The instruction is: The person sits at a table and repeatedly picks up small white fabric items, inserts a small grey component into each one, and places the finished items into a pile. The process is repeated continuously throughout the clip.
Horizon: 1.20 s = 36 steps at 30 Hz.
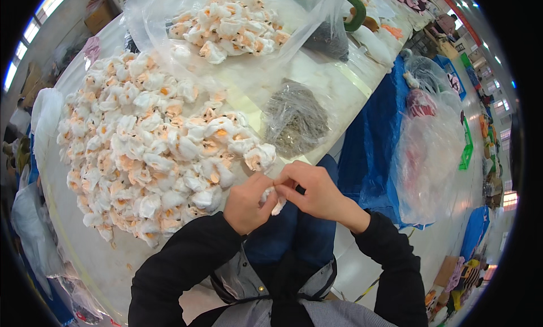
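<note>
Over my lap, just off the table's near edge, my two hands meet. My left hand (pixel 250 203) is closed around a small white plush piece (pixel 278 206), mostly hidden by the fingers. Thumb and forefinger of my right hand (pixel 317 192) pinch together right at the left fingertips; what lies between them is too small to make out. A single white and peach plush piece (pixel 259 157) lies on the table just beyond my hands. To its left spreads a large heap of similar plush pieces (pixel 150 149), white with peach patches and small dark spots.
A clear bag of grey-green filling (pixel 295 123) sits near the table's (pixel 237 81) right edge. Farther back, an open clear plastic bag (pixel 153 21) holds more plush pieces, beside a dark grey bag (pixel 329 41). At right, a full plastic bag (pixel 430 151) rests on blue sheeting (pixel 367 151).
</note>
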Available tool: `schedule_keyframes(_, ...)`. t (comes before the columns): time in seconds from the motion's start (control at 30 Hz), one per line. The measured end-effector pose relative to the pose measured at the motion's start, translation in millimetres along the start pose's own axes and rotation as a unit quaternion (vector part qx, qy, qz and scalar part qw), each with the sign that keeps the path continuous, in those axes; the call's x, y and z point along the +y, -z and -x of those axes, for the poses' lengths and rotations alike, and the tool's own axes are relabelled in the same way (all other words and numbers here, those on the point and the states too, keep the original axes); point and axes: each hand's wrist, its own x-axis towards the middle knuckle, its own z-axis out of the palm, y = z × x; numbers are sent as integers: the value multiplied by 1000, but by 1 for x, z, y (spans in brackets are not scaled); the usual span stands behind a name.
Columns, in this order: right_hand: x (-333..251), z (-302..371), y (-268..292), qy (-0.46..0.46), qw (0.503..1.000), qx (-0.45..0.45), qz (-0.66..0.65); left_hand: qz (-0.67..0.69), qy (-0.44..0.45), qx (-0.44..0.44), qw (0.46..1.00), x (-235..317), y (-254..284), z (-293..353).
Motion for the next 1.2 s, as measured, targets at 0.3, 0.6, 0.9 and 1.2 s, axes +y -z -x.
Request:
schedule_keyframes(0.3, -12, 30, -37, -87, 960, 264, -28, 70, -59, 86, 992, 8, 9, -11)
schedule_keyframes(0.6, -12, 34, -51, -37, 953, 294, 61, 181, 22, 74, 980, 16, 3, -4)
schedule_keyframes(0.9, -14, 34, -55, -63, 958, 281, 3, 112, -23, 44, 992, 15, 6, -6)
schedule_keyframes(1.2, -10, 41, -53, -47, 976, 209, -39, 114, -6, -57, 992, 21, 14, -12)
